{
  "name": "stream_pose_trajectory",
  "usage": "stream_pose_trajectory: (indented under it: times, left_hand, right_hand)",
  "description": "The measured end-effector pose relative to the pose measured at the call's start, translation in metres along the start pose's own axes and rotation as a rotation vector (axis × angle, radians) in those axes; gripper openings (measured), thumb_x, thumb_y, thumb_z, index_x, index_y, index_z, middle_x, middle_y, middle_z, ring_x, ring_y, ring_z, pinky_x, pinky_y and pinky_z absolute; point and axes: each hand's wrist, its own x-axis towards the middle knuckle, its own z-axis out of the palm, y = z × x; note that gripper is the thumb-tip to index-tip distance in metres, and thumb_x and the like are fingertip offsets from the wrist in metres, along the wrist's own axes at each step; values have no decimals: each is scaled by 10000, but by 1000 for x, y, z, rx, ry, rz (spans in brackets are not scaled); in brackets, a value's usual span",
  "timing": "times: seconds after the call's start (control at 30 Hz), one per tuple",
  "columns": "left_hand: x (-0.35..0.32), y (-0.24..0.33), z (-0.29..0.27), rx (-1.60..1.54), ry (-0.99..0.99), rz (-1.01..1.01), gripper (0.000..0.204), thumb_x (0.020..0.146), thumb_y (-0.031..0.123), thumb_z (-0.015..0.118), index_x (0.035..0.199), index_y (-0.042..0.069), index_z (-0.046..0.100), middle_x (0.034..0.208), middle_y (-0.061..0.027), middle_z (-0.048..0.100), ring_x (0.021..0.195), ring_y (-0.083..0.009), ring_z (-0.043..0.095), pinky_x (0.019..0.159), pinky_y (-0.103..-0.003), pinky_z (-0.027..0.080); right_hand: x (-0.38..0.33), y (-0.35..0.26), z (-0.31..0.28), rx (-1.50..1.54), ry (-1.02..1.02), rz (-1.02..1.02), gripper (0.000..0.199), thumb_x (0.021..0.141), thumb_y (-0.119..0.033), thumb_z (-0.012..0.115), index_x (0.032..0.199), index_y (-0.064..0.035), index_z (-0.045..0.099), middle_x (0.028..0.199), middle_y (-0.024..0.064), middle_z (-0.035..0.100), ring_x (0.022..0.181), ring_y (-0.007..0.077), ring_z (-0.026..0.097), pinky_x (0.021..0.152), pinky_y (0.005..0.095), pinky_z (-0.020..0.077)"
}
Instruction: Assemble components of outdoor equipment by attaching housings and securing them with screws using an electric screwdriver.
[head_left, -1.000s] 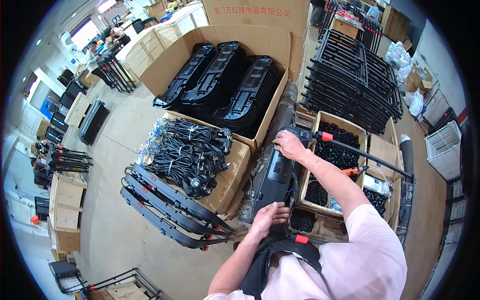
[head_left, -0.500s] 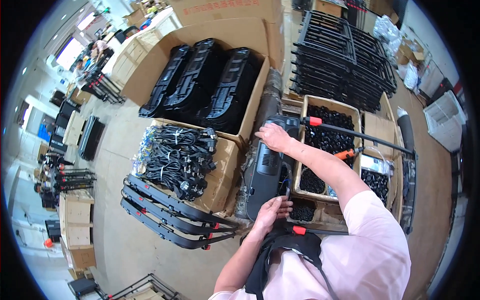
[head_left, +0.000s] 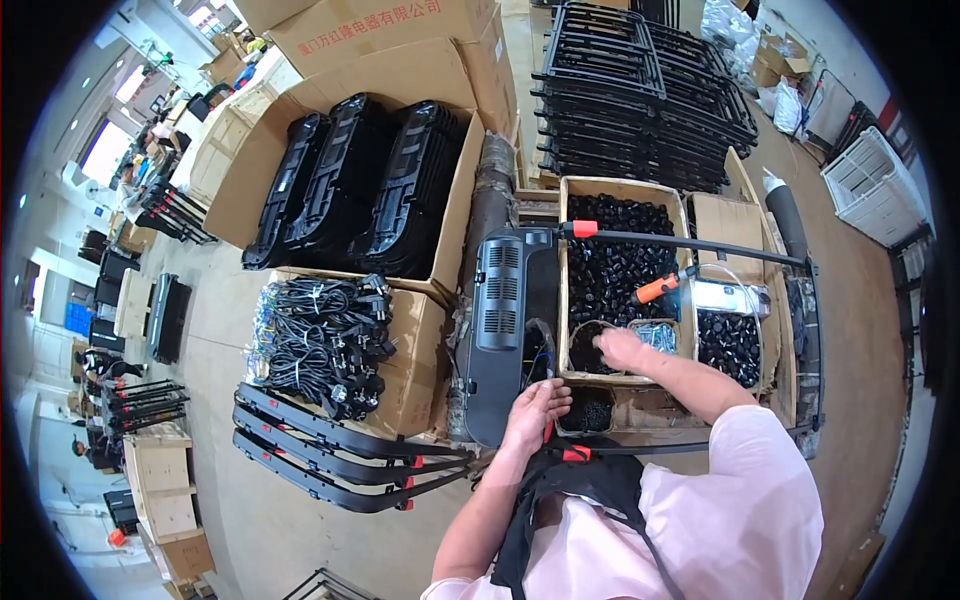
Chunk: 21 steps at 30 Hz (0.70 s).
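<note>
A long black plastic housing (head_left: pixel 495 345) with vent slots lies lengthwise in front of me. My left hand (head_left: pixel 538 408) rests by its near right edge, fingers stretched out, beside loose wires (head_left: pixel 541 362). Out to the right, my right hand (head_left: pixel 624 350) dips into a compartment of small dark parts (head_left: pixel 590 350). Its fingertips are pressed together and partly hidden, so what they pinch cannot be made out. Silver screws (head_left: pixel 657 336) fill the compartment beside it. An orange power screwdriver (head_left: pixel 657 289) lies over a box of black knob-like parts (head_left: pixel 615 225).
A black tube frame (head_left: pixel 700 243) with red clips extends right over the bins. On the left are bundled power cords (head_left: pixel 325 335), curved black bars (head_left: pixel 330 460) and a carton of black housings (head_left: pixel 340 180). Stacked black racks (head_left: pixel 640 100) stand behind.
My right hand has left the far end of the black housing and moved right and nearer, into the compartment of small parts. The left hand stays by the housing's near end. The view has shifted.
</note>
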Motion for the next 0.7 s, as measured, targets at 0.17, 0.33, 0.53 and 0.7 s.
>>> stream_pose_trajectory:
  times: [0.17, 0.33, 0.53, 0.7]
  left_hand:
    - [47, -12, 28, 68, -25, -31, 373, 1090, 330, 599, 1291, 23, 666, 1218, -145, 724, 1087, -243, 722, 982, -380, 584]
    - [109, -29, 56, 102, 35, 41, 253, 1046, 336, 630, 1054, 98, 713, 904, 21, 657, 737, -73, 534, 658, -229, 432]
    - [144, -38, 71, 115, 60, 58, 431, 1087, 475, 526, 1233, 90, 653, 1059, -18, 641, 956, -121, 558, 874, -313, 463]
    - [169, -45, 80, 151, 209, -79, 534, 1103, 496, 477, 1368, 62, 638, 1195, -108, 713, 1094, -261, 639, 1014, -442, 481]
  right_hand:
    - [2, -1, 22, 76, 75, -60, 294, 811, -165, 742, 1064, -27, 682, 1017, 264, 680, 993, 453, 707, 864, 545, 585]
    - [18, 9, 44, -48, -60, -50, 258, 882, -194, 684, 1092, -62, 753, 1146, 243, 700, 1066, 394, 717, 902, 491, 594]
    - [23, 32, 76, 77, 49, -61, 217, 889, -191, 646, 1006, -69, 782, 1035, 219, 757, 1030, 404, 727, 908, 492, 586]
    - [1, 30, 49, 168, 185, -15, 186, 797, -143, 705, 946, -58, 777, 954, 236, 753, 955, 421, 733, 860, 502, 588]
